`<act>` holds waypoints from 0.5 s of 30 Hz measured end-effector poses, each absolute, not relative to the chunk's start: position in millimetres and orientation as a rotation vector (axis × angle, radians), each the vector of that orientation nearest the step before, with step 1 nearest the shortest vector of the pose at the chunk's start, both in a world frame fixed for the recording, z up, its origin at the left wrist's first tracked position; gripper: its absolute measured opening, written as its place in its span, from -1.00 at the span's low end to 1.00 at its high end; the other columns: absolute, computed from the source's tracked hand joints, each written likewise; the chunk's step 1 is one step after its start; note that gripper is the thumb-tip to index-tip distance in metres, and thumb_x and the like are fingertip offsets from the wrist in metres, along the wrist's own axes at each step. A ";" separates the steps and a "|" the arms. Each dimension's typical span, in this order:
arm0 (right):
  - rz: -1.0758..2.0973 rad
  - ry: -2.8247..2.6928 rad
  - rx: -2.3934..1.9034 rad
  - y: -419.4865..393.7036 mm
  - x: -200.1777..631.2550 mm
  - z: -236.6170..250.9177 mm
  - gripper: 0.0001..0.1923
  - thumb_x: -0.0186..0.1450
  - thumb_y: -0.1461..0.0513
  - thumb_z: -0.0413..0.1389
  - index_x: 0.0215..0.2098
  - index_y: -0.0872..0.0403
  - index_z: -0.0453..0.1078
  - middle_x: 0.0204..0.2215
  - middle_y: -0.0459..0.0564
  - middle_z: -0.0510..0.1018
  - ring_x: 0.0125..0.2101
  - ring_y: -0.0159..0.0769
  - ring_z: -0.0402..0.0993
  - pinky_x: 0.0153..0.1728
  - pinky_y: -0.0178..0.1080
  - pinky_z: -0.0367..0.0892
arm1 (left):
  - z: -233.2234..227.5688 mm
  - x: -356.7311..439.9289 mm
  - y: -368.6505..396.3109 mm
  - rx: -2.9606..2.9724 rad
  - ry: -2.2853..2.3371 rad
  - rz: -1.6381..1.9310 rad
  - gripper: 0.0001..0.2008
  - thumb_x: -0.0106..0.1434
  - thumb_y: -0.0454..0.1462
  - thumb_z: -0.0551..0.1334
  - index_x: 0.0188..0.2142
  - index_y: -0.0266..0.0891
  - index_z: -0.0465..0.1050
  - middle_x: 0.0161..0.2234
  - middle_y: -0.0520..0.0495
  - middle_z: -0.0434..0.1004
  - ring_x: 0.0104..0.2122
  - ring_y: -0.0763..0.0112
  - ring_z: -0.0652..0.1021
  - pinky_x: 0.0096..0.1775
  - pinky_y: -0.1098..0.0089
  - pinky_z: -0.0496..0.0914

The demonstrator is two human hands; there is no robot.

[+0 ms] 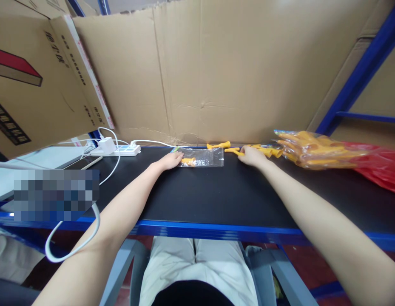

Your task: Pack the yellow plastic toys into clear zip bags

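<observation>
Cardboard sheeting (248, 72) is standing upright behind a black work surface (216, 191) edged in blue; blue shelf uprights (359, 72) are rising at 2 o'clock.

At the far centre of the surface, a clear plastic bag (203, 156) is lying flat; one small yellow piece (188, 161) is sitting at its left end, apparently inside the film. The left hand (171, 161) is resting at the bag's 9 o'clock edge, fingers extended and touching both the bag and that yellow piece; the hand is lying flat rather than gripping.

The right hand (252, 155) is lying at 3 o'clock of the bag, just beside it; its fingers are curling over a loose yellow part (233, 150), though whether they are closing fully on it cannot be told. A second yellow part (218, 145) is lying at 12 o'clock of the bag, near the cardboard.

At 3 o'clock of the right hand, a bundle of yellow parts in clear wrap (312, 148) is resting against a red bag (379, 165). At 9 o'clock of the left hand, a white power strip (120, 149) is trailing white cables (112, 170).
</observation>
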State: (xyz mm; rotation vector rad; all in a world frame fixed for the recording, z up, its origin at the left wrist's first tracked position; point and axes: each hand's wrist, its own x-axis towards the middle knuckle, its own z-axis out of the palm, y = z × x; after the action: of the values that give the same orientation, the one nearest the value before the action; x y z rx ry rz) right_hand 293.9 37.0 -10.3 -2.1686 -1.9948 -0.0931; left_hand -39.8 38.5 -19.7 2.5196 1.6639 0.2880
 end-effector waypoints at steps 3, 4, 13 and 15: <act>-0.059 -2.053 -2.158 36.6 289.2 -7.8 -0.65 0.09 0.17 0.02 -0.19 0.14 0.39 -0.27 0.14 0.53 -0.26 -0.16 0.45 -0.34 -0.24 0.28 | -19.9 -39.9 39.1 2.520 1.662 0.295 -0.47 0.30 -0.16 -0.21 0.12 -0.36 0.21 0.18 -0.13 0.16 0.18 0.38 0.17 0.15 0.43 -0.01; -0.031 -2.081 -2.160 36.0 287.8 -6.6 -0.67 0.08 0.17 0.02 -0.22 0.15 0.40 -0.31 0.13 0.54 -0.30 -0.17 0.45 -0.37 -0.26 0.28 | -19.7 -40.0 39.3 2.522 1.661 0.296 -0.48 0.30 -0.16 -0.21 0.12 -0.36 0.21 0.17 -0.13 0.16 0.18 0.38 0.17 0.15 0.43 -0.01; 0.012 -2.092 -2.159 21.6 279.7 13.7 -0.69 0.08 0.20 0.01 -0.26 0.19 0.41 -0.37 0.16 0.53 -0.39 -0.17 0.46 -0.44 -0.27 0.24 | -14.5 -41.7 41.0 2.484 1.680 0.296 -0.51 0.20 -0.29 -0.13 0.07 -0.33 0.30 0.12 -0.08 0.27 0.13 0.35 0.26 0.13 0.43 0.09; 0.010 -2.045 -2.108 17.4 278.6 20.1 -0.70 0.08 0.21 0.01 -0.25 0.18 0.40 -0.36 0.14 0.53 -0.39 -0.19 0.45 -0.44 -0.28 0.24 | -14.1 -43.6 42.6 2.434 1.705 0.346 -0.51 0.13 -0.35 -0.08 0.04 -0.30 0.34 0.09 -0.07 0.32 0.09 0.34 0.32 0.10 0.42 0.14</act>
State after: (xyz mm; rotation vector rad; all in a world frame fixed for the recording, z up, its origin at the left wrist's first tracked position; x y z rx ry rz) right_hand 278.6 17.4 20.1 -2.1082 -2.0449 0.0099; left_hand -43.6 42.6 -14.1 2.4337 1.7046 0.3459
